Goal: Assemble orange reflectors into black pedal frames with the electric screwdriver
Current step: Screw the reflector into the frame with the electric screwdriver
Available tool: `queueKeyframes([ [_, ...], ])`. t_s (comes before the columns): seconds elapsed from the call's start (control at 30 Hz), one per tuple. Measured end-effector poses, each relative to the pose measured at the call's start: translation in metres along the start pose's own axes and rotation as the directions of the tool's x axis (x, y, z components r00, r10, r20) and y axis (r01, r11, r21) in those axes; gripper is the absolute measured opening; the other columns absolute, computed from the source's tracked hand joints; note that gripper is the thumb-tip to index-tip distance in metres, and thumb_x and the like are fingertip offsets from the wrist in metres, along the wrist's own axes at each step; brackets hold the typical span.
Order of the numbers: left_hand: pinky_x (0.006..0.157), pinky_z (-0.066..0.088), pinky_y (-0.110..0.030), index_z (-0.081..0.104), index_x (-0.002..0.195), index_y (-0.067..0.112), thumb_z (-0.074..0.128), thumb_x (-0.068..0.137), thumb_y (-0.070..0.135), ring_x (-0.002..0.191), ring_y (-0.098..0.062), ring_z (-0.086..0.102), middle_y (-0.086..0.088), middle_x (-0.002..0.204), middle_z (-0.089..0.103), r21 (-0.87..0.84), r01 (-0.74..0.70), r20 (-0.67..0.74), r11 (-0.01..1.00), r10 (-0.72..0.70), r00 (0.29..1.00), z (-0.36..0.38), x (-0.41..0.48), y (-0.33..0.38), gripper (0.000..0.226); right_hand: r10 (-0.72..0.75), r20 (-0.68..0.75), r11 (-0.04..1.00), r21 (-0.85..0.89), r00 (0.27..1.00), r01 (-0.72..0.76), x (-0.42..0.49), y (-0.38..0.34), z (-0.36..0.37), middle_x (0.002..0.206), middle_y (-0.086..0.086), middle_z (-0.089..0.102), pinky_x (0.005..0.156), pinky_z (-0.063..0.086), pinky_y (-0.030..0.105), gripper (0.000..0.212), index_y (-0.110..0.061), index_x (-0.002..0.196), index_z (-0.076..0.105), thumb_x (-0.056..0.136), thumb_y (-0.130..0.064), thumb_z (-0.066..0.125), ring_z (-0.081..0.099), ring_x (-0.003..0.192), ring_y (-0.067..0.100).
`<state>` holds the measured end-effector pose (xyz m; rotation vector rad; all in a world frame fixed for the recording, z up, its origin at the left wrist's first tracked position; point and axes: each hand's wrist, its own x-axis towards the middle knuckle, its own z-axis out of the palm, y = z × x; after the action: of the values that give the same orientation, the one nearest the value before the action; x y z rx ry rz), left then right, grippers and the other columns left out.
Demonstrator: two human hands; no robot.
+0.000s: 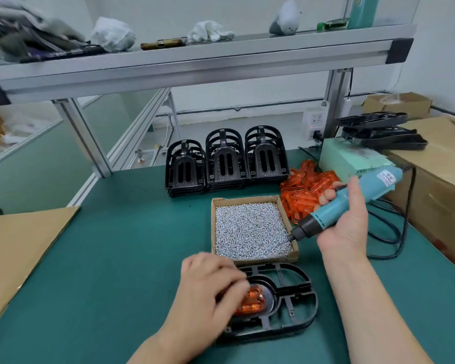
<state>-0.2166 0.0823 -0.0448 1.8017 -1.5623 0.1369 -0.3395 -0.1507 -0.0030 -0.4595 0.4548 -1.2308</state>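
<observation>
Orange reflector [251,302], lower centre, is lying under curled fingers [234,283] of the left hand [210,292]; the right hand [344,219], gripping the electric screwdriver [329,210], should be catching one screw [252,227] squarely.

worktop [132,245]: screw box [213,227] at centre | frame [297,324] in front of it, reflector [252,300] in the frame | frame stacks [225,164] behind box | reflector pile [307,179] right of stacks | screwdriver [331,210] tip in box's near right corner | cardboard sheet [19,248] at left edge | cartons [444,185] at right
</observation>
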Motion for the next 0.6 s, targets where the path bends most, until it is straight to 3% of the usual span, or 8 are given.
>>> queueKeyframes([
  [0.13, 0.095, 0.037, -0.038, 0.073, 0.101, 0.029, 0.063, 0.094, 0.026, 0.095, -0.010, 0.052, 0.018, 0.092, 0.060, 0.182, 0.173, 0.175, 0.968, -0.205, 0.963, -0.006, 0.058, -0.020, 0.012, 0.025, -0.022, 0.999, -0.037, 0.999, -0.025, 0.006, 0.005, -0.007, 0.070, -0.007, 0.052, 0.058, 0.038, 0.016, 0.020, -0.021, 0.086, 0.056, 0.099, -0.036, 0.060, 0.048, 0.061, 0.005],
  [0.23, 0.100, 0.038, -0.036, 0.072, 0.108, 0.031, 0.064, 0.093, 0.029, 0.099, -0.011, 0.054, 0.012, 0.096, 0.065, 0.248, 0.120, 0.348, 0.961, -0.204, 0.915, 0.001, 0.087, -0.028, 0.017, 0.027, -0.030, 0.992, -0.119, 0.999, -0.030, 0.003, 0.010, -0.006, 0.070, -0.006, 0.053, 0.058, 0.041, 0.017, 0.018, -0.020, 0.087, 0.057, 0.098, -0.033, 0.062, 0.049, 0.060, 0.005],
  [0.33, 0.100, 0.037, -0.035, 0.073, 0.103, 0.030, 0.065, 0.092, 0.031, 0.103, -0.013, 0.055, 0.010, 0.100, 0.067, 0.315, -0.007, 0.471, 0.949, -0.150, 0.870, 0.013, 0.100, -0.026, 0.014, 0.035, -0.033, 0.988, -0.147, 0.999, -0.040, 0.001, 0.014, -0.006, 0.068, -0.006, 0.054, 0.056, 0.043, 0.017, 0.018, -0.019, 0.088, 0.058, 0.097, -0.033, 0.064, 0.050, 0.058, 0.006],
  [0.6, 0.094, 0.035, -0.032, 0.068, 0.088, 0.025, 0.056, 0.095, 0.024, 0.092, -0.014, 0.055, 0.009, 0.091, 0.067, 0.369, -0.126, 0.457, 0.921, -0.061, 0.887, 0.023, 0.096, -0.024, 0.014, 0.036, -0.027, 0.988, -0.146, 0.999, -0.040, 0.003, 0.017, -0.010, 0.070, -0.005, 0.056, 0.056, 0.047, 0.016, 0.017, -0.018, 0.092, 0.060, 0.094, -0.033, 0.069, 0.053, 0.060, 0.005],
])
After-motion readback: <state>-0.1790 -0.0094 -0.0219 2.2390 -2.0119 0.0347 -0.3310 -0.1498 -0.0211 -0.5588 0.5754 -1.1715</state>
